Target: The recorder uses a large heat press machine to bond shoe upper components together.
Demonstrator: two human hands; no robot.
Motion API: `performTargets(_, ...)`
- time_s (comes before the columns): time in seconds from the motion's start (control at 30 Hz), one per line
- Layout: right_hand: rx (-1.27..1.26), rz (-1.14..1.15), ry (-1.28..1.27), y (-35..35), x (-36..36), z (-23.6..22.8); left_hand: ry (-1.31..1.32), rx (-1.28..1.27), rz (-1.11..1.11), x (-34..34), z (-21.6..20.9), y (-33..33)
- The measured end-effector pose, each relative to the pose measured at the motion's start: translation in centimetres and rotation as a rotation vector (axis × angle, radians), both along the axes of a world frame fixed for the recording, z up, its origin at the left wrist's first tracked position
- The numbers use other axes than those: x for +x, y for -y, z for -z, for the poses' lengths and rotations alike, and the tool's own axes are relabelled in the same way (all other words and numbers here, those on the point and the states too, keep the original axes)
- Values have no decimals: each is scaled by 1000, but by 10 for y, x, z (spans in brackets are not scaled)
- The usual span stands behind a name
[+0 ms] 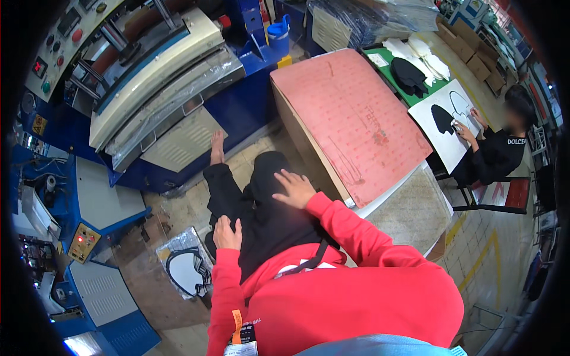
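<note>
Well left of the pink-topped counter (350, 113), a blue machine (107, 199) stands, with a large press (160, 82) between it and that counter. The stack of cut pieces (185, 272), white-faced with dark edges, lies low on the counter's left, across the seated person's legs from it. Next, the left hand (228, 233) rests empty on the black trousers (267, 172), fingers loosely curled; the right hand (294, 188), closer to the counter, lies empty with fingers spread on the other thigh. This looks like a pause; handling the stack would call for lifting the left hand outward and down. Right of the counter, a co-worker (499, 151) handles a black piece (442, 118) on a white board (442, 147).
</note>
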State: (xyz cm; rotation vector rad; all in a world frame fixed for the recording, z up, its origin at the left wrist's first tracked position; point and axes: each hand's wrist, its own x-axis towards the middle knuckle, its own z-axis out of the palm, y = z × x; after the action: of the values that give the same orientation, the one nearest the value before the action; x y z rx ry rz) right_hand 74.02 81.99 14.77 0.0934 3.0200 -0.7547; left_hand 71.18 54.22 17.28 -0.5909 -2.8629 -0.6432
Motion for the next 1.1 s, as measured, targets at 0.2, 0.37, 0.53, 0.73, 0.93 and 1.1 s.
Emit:
performTargets(0.2,-247,75,-93,-12,2,3,36,36,-24,0,2,-4)
performTargets(0.37,-409,211,-66,-17,4,14,106,130,-50,-2,13,4)
performTargets(0.53,-746,408,288,-42,5,53,113,109,-55,-4,18,9)
performTargets(0.73,-886,556,274,-48,22,86,164,159,-15,-11,26,2)
performTargets(0.93,-707,544,200,-39,23,50,43,-7,-7,-2,15,-1)
performTargets(1.1,-645,337,76,-18,43,11,60,11,-32,-7,22,12)
